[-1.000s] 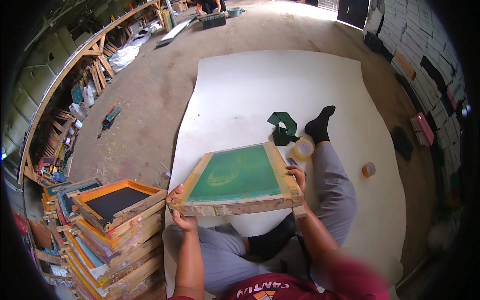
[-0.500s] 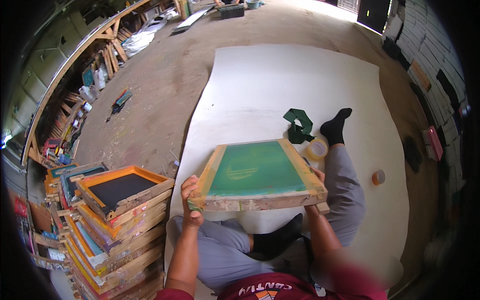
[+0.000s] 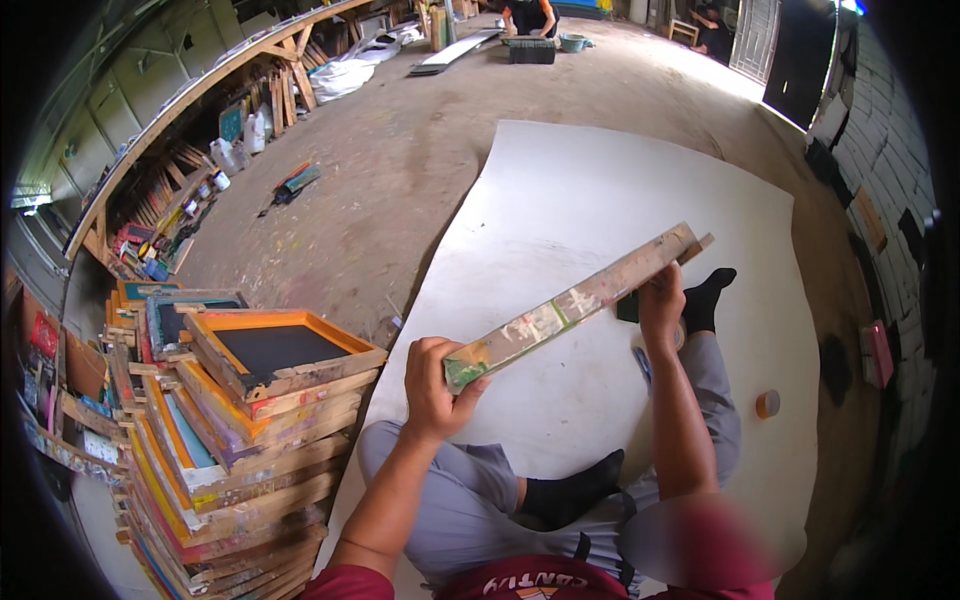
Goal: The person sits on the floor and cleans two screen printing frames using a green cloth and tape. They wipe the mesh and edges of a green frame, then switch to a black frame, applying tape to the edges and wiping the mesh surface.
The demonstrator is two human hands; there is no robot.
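Note:
My left hand (image 3: 432, 388) is closed round the lower left corner of a wooden screen-printing frame (image 3: 575, 305). My right hand (image 3: 662, 305) grips its other end, higher and farther right. The frame is tilted so that one paint-stained side rail faces me and its mesh is hidden. Green and yellow stains mark the corner by my left fingers. Behind my right hand, a dark green piece (image 3: 628, 307) shows in part on the white sheet (image 3: 560, 180). A slim blue item (image 3: 642, 364), too small to name, lies beside my right forearm.
Screen-printing frames stand in a tall stack (image 3: 270, 420) on my left, the top one (image 3: 285, 345) orange-edged with dark mesh. A small tape roll (image 3: 767, 404) lies right of my leg. Ahead, a person (image 3: 530, 18) sits behind a dark crate (image 3: 530, 50). Tools (image 3: 295, 185) lie on the floor.
The frame has turned from showing its green mesh to showing its side rail, its right end now raised. My right hand has moved up with it. The view has shifted, revealing more background.

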